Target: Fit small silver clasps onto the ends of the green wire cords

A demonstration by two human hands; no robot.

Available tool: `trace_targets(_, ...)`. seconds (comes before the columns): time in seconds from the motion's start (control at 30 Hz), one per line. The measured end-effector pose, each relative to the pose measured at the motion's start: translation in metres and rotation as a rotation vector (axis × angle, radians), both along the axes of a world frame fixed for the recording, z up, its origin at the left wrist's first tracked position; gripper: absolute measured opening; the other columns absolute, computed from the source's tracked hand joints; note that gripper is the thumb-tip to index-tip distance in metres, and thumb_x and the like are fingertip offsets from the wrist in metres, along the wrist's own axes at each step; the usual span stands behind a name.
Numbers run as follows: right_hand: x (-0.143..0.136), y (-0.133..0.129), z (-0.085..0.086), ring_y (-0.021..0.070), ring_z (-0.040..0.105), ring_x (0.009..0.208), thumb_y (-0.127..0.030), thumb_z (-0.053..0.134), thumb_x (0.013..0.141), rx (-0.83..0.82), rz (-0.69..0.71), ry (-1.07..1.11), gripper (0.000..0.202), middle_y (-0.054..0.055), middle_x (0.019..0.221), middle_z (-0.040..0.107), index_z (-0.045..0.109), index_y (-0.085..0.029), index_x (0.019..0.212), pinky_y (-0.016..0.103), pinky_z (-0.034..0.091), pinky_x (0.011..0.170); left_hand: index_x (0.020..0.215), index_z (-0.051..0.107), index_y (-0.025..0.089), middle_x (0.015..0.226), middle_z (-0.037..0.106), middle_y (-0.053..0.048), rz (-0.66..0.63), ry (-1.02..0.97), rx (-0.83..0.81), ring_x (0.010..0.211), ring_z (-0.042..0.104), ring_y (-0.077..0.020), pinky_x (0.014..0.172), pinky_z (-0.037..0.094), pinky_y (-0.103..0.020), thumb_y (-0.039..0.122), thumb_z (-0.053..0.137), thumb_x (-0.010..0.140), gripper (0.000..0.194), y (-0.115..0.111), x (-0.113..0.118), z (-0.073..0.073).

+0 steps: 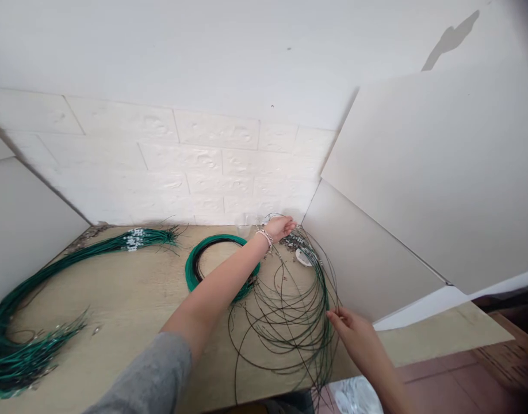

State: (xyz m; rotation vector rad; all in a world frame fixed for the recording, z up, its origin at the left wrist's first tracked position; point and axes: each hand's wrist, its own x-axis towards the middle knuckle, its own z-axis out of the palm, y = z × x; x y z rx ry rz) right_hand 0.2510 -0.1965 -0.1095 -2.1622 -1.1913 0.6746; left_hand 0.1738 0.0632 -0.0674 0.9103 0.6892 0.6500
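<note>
My left hand (282,227), wearing a bracelet (266,238), reaches to the back right corner of the table. Its fingers are curled together beside the far end of a loose bundle of thin dark green wires (322,287); what they hold, if anything, is hidden. Nearer the front, my right hand (351,326) pinches thin wire at the bundle's right side, thumb and forefinger pressed together. Loops of the wire spread left across the table between my arms. Small metal pieces cluster near the bundle's far end, by a white round object (303,257).
A green wire coil (192,265) lies partly under my left forearm. A long curved green bundle with white tags (135,239) fills the left side. A clear cup (243,224) stands against the brick-patterned wall (160,155). White panels (376,247) bound the right; clear plastic (356,395) lies below.
</note>
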Motion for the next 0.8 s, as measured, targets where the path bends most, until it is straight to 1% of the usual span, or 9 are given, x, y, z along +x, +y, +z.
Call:
trace_targets(0.13,-0.001,0.014,-0.006,0.0226,0.060,0.078,-0.034,0.034,0.082,-0.164,0.038,-0.284,0.033,0.010,0.082,0.066,0.061,-0.018,0.073,0.030,0.039,0.066,0.083,0.052,0.010,0.073,0.061,-0.007,-0.061,0.066,-0.042,0.058,0.054,-0.0055,0.054,0.041,-0.016,0.019,0.042,0.086,0.014,0.007,-0.002,-0.023)
trace_targets(0.27,-0.006,0.008,-0.003,0.0248,0.060,0.085,-0.034,0.035,0.083,-0.212,0.028,-0.416,0.037,0.015,0.091,0.065,0.061,-0.011,0.095,0.031,0.040,0.070,0.081,0.056,0.008,0.074,0.063,-0.011,-0.241,0.140,-0.036,0.060,0.055,-0.0095,0.049,0.037,-0.018,0.026,0.055,0.079,0.018,0.007,-0.025,-0.026)
trace_targets(0.37,-0.014,0.001,0.022,0.0271,0.060,0.080,-0.037,0.034,0.084,-0.219,0.010,-0.454,0.044,0.015,0.083,0.065,0.055,-0.009,0.111,0.033,0.040,0.066,0.085,0.061,0.006,0.075,0.064,-0.012,-0.344,0.193,0.020,0.056,0.052,-0.0093,0.046,0.032,-0.019,0.030,0.064,0.071,0.028,0.007,-0.058,-0.012)
trace_targets(0.4,-0.017,0.002,0.035,0.0274,0.060,0.077,-0.038,0.033,0.084,-0.207,0.013,-0.462,0.046,0.014,0.080,0.065,0.052,-0.011,0.116,0.034,0.040,0.065,0.089,0.062,0.008,0.076,0.065,-0.010,-0.391,0.227,0.133,0.054,0.049,-0.0080,0.045,0.030,-0.018,0.033,0.062,0.072,0.031,0.007,-0.071,-0.005)
trace_targets(0.47,-0.025,0.011,0.064,0.0261,0.060,0.071,-0.042,0.033,0.084,-0.162,0.047,-0.467,0.049,0.011,0.079,0.065,0.046,-0.014,0.122,0.034,0.039,0.063,0.095,0.063,0.011,0.074,0.064,-0.007,-0.389,0.294,0.353,0.051,0.044,-0.0070,0.045,0.028,-0.019,0.037,0.058,0.073,0.035,0.007,-0.099,0.007)
trace_targets(0.57,-0.039,0.047,0.101,0.0247,0.059,0.078,-0.043,0.035,0.083,-0.030,0.151,-0.472,0.045,0.011,0.090,0.064,0.051,-0.020,0.117,0.031,0.039,0.062,0.096,0.065,0.012,0.072,0.063,-0.005,-0.327,0.501,0.640,0.056,0.047,-0.0105,0.052,0.033,-0.021,0.039,0.053,0.075,0.036,0.004,-0.137,0.016)
trace_targets(0.63,-0.049,0.084,0.112,0.0242,0.057,0.087,-0.042,0.038,0.083,0.102,0.271,-0.513,0.040,0.010,0.098,0.063,0.055,-0.021,0.112,0.029,0.039,0.066,0.091,0.066,0.015,0.078,0.064,-0.005,-0.220,0.667,0.863,0.071,0.053,-0.0154,0.064,0.037,-0.023,0.033,0.053,0.075,0.028,0.001,-0.156,0.012)
trace_targets(0.7,-0.061,0.126,0.109,0.0215,0.057,0.084,-0.036,0.041,0.082,0.098,0.437,-0.497,0.033,0.010,0.092,0.064,0.062,-0.018,0.101,0.027,0.038,0.066,0.086,0.067,0.018,0.086,0.064,-0.006,-0.115,0.848,1.067,0.083,0.053,-0.0192,0.074,0.036,-0.025,0.026,0.053,0.074,0.021,0.000,-0.169,0.001)
trace_targets(0.8,-0.080,0.181,0.085,0.0178,0.057,0.072,-0.029,0.048,0.079,-0.065,0.610,-0.476,0.024,0.010,0.077,0.064,0.066,-0.013,0.081,0.024,0.037,0.061,0.094,0.065,0.020,0.099,0.060,-0.008,-0.049,1.030,1.238,0.092,0.051,-0.0210,0.082,0.034,-0.027,0.022,0.046,0.078,0.025,0.002,-0.181,-0.020)
